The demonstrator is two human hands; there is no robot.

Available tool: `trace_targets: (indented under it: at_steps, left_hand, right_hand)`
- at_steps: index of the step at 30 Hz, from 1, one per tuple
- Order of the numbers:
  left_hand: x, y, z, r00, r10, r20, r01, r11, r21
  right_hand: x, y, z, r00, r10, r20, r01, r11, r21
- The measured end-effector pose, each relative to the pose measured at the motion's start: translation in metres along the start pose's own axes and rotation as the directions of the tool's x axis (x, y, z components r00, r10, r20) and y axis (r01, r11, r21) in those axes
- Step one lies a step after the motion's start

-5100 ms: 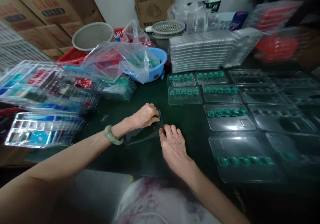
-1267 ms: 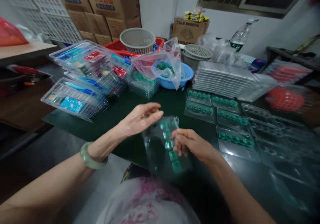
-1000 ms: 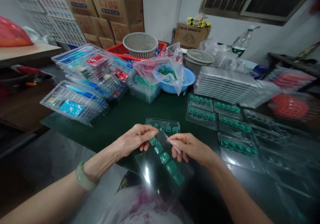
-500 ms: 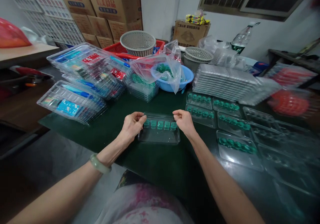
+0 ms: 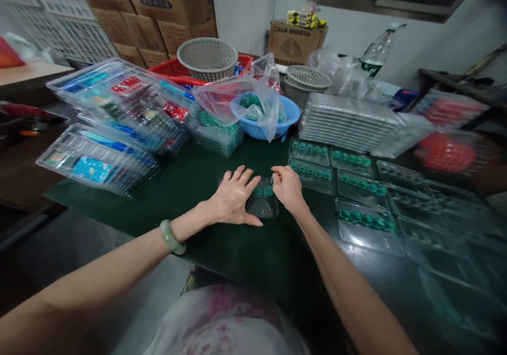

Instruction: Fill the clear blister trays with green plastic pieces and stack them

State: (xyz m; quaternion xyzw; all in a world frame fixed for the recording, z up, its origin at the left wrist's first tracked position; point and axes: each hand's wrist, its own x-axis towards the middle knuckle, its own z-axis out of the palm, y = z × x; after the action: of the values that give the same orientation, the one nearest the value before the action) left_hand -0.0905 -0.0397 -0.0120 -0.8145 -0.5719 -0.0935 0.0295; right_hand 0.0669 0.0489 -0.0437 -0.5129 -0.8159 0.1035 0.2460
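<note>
Well to the left of the fingers of the left hand, I have 2 leaning stacks of packed trays: a lower stack nearer me and an upper stack behind it. Beyond the same fingers, farther out, sit a short pile of clear boxes with green contents and a blue basin beside it, partly draped by a clear bag.

The left hand is what has changed. A moment ago its fingers pinched the left edge of the clear tray; now they are released and spread flat over its left part. The tray lies on the dark surface between my 2 hands, and only about 2 of its green pieces show, where 5 did. I judge it is being braced rather than lifted.

The right hand has its fingers curled in, apparently grasping the rim at the far right corner; the tips hide the exact contact.

Just right of those fingers begin 5 filled trays, each with a green row. Behind these stands a stack of nested trays. Farther right lie more clear trays, whose contents I cannot make out.
</note>
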Motion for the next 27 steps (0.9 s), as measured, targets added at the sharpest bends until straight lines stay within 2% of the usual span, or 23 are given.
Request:
trace_targets:
  at_steps: [3, 6, 9, 13, 16, 19, 21, 24, 27]
  left_hand:
    - [0.011, 0.0, 0.002, 0.992, 0.05, 0.117, -0.051, 0.999, 0.011]
    - [0.013, -0.006, 0.002, 0.989, 0.07, 0.127, -0.072, 0.997, 0.011]
    - [0.007, -0.016, 0.001, 0.988, 0.08, 0.132, -0.084, 0.996, 0.026]
    - [-0.014, -0.037, -0.005, 0.983, 0.053, 0.176, -0.061, 0.997, 0.041]
    - [-0.025, -0.041, -0.02, 0.988, 0.01, 0.153, -0.021, 0.997, 0.07]
    - [-0.019, -0.021, -0.037, 0.998, 0.034, 0.05, -0.038, 0.996, 0.08]
    - [-0.004, 0.003, -0.041, 0.986, 0.152, 0.073, -0.155, 0.987, 0.039]
    - [0.028, 0.042, -0.027, 0.91, 0.363, 0.201, -0.36, 0.932, -0.05]
    - [0.052, 0.072, -0.005, 0.817, 0.47, 0.335, -0.452, 0.882, -0.135]
  right_hand:
    - [-0.017, 0.023, -0.019, 0.996, -0.01, -0.088, -0.009, 0.977, -0.213]
    - [-0.03, 0.051, -0.031, 0.999, 0.024, -0.03, -0.035, 0.9, -0.434]
    - [-0.033, 0.065, -0.032, 1.0, 0.01, 0.021, 0.003, 0.851, -0.525]
    - [-0.04, 0.053, -0.028, 0.987, -0.131, 0.089, 0.158, 0.844, -0.512]
    - [-0.056, 0.036, -0.028, 0.973, -0.215, 0.087, 0.23, 0.844, -0.485]
    - [-0.081, 0.023, -0.033, 0.964, -0.258, 0.061, 0.255, 0.846, -0.469]
    - [-0.1, 0.018, -0.037, 0.954, -0.293, 0.061, 0.289, 0.846, -0.447]
    - [-0.131, 0.011, -0.042, 0.935, -0.348, 0.07, 0.346, 0.852, -0.393]
    - [-0.158, 0.008, -0.044, 0.939, -0.342, 0.038, 0.333, 0.874, -0.354]
